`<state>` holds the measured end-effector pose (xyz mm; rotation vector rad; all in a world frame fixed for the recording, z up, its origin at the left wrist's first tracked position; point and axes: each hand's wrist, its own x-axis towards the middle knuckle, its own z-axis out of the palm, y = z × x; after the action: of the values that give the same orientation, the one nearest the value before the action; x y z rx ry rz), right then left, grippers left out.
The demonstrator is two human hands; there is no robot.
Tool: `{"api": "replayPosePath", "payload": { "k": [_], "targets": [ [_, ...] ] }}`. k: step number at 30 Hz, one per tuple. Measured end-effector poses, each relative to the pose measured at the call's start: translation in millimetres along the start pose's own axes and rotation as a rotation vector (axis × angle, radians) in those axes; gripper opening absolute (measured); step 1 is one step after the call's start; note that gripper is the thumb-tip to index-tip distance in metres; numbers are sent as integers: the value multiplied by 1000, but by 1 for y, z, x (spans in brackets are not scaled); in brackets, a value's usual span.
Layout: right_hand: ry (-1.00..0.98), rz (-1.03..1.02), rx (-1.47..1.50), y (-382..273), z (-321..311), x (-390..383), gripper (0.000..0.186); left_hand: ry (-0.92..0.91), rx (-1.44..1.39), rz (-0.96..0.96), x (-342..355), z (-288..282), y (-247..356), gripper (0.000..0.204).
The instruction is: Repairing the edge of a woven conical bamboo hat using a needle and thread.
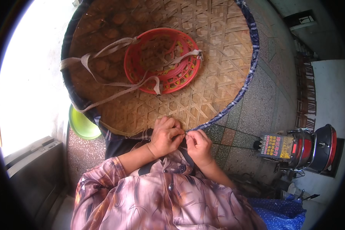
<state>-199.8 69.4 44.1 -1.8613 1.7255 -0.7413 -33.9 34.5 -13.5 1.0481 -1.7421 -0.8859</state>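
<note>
A large round woven bamboo tray [222,61] rests before me, its near edge by my lap. Dark blue checked cloth edging [254,42] wraps its rim. My left hand [166,135] is closed at the near rim, thumb and fingers pinching the edging. Just to its right, my right hand [199,145] is closed in a pinch by the same spot; whatever is between its fingertips is too small to make out. A red plastic basket [174,82] sits inside the tray, with a pale cloth strap [115,94] trailing over the left rim.
A lime-green basin [82,123] stands on the floor at the left, partly behind the tray. Right of me are a parked motorcycle [304,149] and blue dotted cloth [278,212]. A dark panel-like object [36,180] stands at the lower left. Speckled tile floor [257,96] lies beyond the tray.
</note>
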Motion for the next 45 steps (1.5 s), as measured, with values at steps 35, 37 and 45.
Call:
{"api": "replayPosePath", "payload": {
  "k": [35, 37, 45],
  "targets": [
    [-163, -48, -251, -19, -22, 14, 3, -50, 39, -65, 3, -7, 7, 18],
    [-145, -46, -229, -14, -20, 9, 3, -40, 43, -66, 5, -8, 8, 16],
    [-31, -75, -146, 3, 2, -1, 5, -21, 10, -43, 4, -5, 3, 14]
  ]
}}
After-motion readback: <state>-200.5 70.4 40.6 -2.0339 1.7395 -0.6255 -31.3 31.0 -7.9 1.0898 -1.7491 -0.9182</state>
